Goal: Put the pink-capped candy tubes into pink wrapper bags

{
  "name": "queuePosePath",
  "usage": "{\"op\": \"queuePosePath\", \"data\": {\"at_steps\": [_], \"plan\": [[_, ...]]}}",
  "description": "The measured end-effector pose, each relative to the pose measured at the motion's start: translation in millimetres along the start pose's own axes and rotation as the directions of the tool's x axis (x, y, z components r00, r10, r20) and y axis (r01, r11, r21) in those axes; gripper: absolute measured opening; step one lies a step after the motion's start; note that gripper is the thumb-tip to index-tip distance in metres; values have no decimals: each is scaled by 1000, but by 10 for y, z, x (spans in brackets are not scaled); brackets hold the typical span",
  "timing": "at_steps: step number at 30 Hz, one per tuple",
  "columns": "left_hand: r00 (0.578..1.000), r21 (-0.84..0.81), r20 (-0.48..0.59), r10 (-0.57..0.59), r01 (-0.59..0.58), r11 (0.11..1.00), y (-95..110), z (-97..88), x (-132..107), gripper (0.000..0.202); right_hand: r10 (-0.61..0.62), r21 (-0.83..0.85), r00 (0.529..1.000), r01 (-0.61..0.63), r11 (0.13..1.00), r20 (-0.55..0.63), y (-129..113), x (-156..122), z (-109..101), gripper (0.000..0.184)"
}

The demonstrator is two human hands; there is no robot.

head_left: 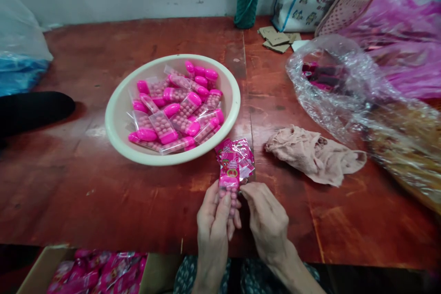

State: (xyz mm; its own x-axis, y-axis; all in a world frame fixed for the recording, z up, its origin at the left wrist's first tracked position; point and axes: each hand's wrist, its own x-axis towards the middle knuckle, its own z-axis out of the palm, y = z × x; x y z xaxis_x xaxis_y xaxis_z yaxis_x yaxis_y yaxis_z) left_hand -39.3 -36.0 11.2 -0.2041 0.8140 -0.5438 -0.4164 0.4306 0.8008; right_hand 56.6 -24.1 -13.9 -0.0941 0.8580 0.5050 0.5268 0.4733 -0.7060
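Note:
My left hand (217,220) is closed around a clear candy container (231,198) full of small pink balls. A pink printed wrapper sleeve (229,165) covers the container's far end and extends beyond it. My right hand (267,218) is close by on the right, fingers curled together at the sleeve's edge; whatever they pinch is hidden. Under and beyond the sleeve lies a small pile of flat pink wrappers (245,154). Just past them stands a cream basin (115,135) holding many similar clear containers with bright pink caps (163,126).
A crumpled beige cloth (315,154) lies right of my hands, near a clear plastic bag (347,115). Below the table edge, a cardboard box (160,271) holds pink wrapped packs (99,273). A bottle in a green cover (247,4) and cardboard pieces (275,39) are at the back.

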Motion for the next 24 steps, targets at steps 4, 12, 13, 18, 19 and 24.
{"op": "queuePosePath", "data": {"at_steps": [4,12,13,18,19,24], "plan": [[1000,11,3,-12,12,1000,-5,-4,13,32,17,60,1000,-16,998,-18,45,24,-29,31],[992,200,-84,92,-74,977,32,33,-17,35,-192,-102,979,198,975,64,164,9,39,30],[990,209,-94,101,-79,975,36,43,-13,34,-194,-132,978,203,970,78,154,33,45,28],[992,230,-90,89,-66,971,20,62,26,33,-101,-176,988,121,977,119,82,156,68,16],[993,232,-78,87,-67,970,8,56,34,33,-84,-173,988,106,979,129,77,168,72,16],[992,172,-75,106,-92,981,-75,45,57,38,-11,-172,980,46,984,196,113,151,83,19]]}}
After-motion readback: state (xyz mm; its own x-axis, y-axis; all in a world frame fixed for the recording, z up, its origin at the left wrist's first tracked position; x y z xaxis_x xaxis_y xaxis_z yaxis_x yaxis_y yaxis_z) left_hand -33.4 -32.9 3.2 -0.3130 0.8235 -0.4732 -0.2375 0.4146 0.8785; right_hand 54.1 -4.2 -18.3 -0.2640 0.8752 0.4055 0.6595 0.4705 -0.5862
